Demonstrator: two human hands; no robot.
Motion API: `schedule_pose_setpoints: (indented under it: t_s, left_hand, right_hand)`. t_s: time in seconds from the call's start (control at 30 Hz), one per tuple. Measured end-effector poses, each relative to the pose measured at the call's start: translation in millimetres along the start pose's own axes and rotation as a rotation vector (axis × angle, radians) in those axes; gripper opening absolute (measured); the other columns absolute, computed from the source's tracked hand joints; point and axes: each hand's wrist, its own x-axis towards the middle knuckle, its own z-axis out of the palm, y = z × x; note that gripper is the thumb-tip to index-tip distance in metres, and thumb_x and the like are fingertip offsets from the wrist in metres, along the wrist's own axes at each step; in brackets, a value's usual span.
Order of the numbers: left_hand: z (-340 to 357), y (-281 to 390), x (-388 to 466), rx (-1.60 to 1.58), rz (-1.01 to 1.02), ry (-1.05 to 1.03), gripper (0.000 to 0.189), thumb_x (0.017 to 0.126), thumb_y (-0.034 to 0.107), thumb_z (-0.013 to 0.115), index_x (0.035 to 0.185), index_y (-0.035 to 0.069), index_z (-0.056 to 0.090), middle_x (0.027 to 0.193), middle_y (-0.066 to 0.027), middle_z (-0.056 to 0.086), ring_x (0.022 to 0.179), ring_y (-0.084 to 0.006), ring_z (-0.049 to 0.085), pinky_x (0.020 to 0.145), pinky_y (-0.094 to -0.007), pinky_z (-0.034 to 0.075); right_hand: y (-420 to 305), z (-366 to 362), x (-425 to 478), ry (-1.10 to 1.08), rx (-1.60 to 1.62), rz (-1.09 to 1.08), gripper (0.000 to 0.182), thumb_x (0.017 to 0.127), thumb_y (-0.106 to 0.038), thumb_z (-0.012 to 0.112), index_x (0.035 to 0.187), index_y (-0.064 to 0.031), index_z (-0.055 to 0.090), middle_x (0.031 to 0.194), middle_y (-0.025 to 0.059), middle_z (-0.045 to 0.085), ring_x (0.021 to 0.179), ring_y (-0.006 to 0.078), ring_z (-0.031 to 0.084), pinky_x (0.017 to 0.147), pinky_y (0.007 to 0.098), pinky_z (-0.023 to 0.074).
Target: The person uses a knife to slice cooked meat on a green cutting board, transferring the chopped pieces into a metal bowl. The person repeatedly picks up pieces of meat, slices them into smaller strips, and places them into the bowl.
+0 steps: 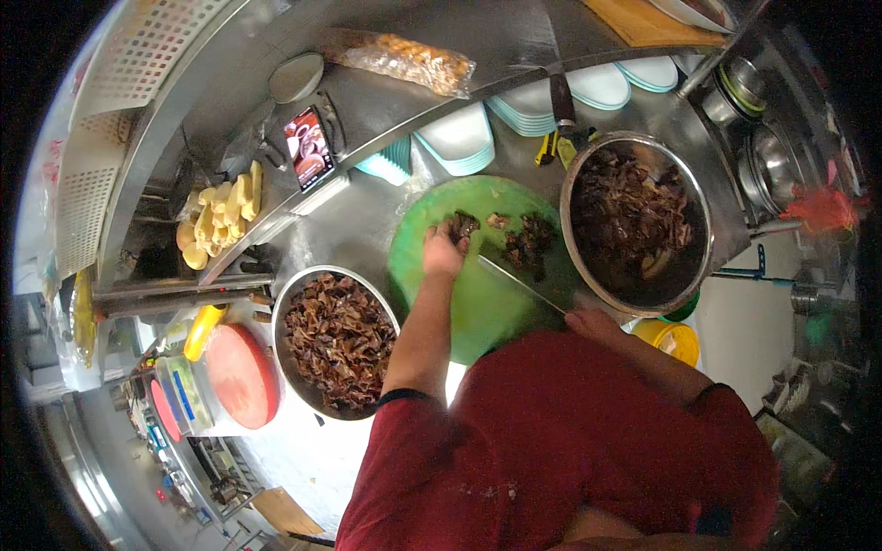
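Note:
My left hand (443,249) is closed around a clump of dark wood ear mushroom (466,222) on the round green cutting board (441,296). My right hand (589,324) grips a knife (521,282), its blade slanting across the board with the tip near my left hand. A darker heap of mushroom (530,241) and a small pale brown scrap (497,220) lie beyond the blade. To the right, a steel bowl (637,136) holds large, dark, wet pieces. Another steel bowl (277,324) on the left is full of smaller brown pieces.
Stacked pale blue-rimmed dishes (458,138) stand under the steel shelf (386,117). On the shelf are a lit phone (308,148), a bagged food (420,62) and peeled yellow pieces (224,210). A dark-handled tool (562,100) projects near the right bowl. A red round board (238,375) is at left.

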Motion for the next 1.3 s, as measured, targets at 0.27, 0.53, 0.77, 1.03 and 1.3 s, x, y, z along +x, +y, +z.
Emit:
schedule_pose_setpoints:
  t_s: [0.27, 0.53, 0.77, 1.03, 1.3]
  left_hand:
    - [9, -42, -47, -0.645, -0.166, 0.148, 0.020, 0.077, 0.013, 0.066, 0.090, -0.002, 0.065, 0.074, -0.0122, 0.066, 0.063, -0.0191, 0.060, 0.064, -0.0308, 0.047]
    - [-29, 19, -123, -0.575, -0.496, 0.151, 0.019, 0.083, 0.012, 0.056, 0.085, -0.004, 0.065, 0.066, -0.0097, 0.063, 0.056, -0.0149, 0.059, 0.052, -0.0294, 0.047]
    - [16, -8, -132, -1.275, -0.743, 0.100, 0.010, 0.087, 0.007, 0.054, 0.093, -0.001, 0.057, 0.078, -0.0085, 0.062, 0.061, -0.0165, 0.059, 0.050, -0.0268, 0.047]
    - [17, 2, -144, -1.437, -0.887, -0.172, 0.015, 0.091, 0.017, 0.054, 0.100, 0.005, 0.053, 0.083, -0.0053, 0.062, 0.066, -0.0152, 0.059, 0.057, -0.0268, 0.049]
    - [19, -5, -148, -1.280, -0.885, -0.272, 0.015, 0.091, 0.018, 0.052, 0.101, 0.008, 0.053, 0.081, -0.0047, 0.062, 0.064, -0.0156, 0.058, 0.055, -0.0274, 0.046]
  right_hand:
    - [9, 9, -2, 0.015, 0.103, 0.105, 0.054, 0.094, -0.047, 0.035, 0.086, 0.0010, 0.058, 0.074, 0.0195, 0.057, 0.069, 0.0319, 0.055, 0.066, 0.0433, 0.0427]
    - [27, 28, 3, 0.168, 0.007, -0.053, 0.055, 0.094, -0.048, 0.034, 0.094, 0.0014, 0.057, 0.076, 0.0193, 0.057, 0.070, 0.0293, 0.054, 0.069, 0.0411, 0.0424]
    - [-13, 10, -9, 0.119, 0.125, -0.075, 0.055, 0.094, -0.049, 0.035, 0.092, 0.0014, 0.057, 0.078, 0.0148, 0.056, 0.076, 0.0270, 0.053, 0.071, 0.0421, 0.0412]
    - [-33, 19, 6, 0.074, 0.168, -0.074, 0.053, 0.094, -0.049, 0.037, 0.082, -0.0007, 0.055, 0.066, 0.0041, 0.049, 0.064, 0.0165, 0.047, 0.060, 0.0375, 0.0398]
    - [-41, 20, 11, -0.039, 0.104, -0.007, 0.057, 0.091, -0.053, 0.038, 0.082, -0.0007, 0.060, 0.071, 0.0176, 0.057, 0.067, 0.0290, 0.054, 0.068, 0.0449, 0.0413]
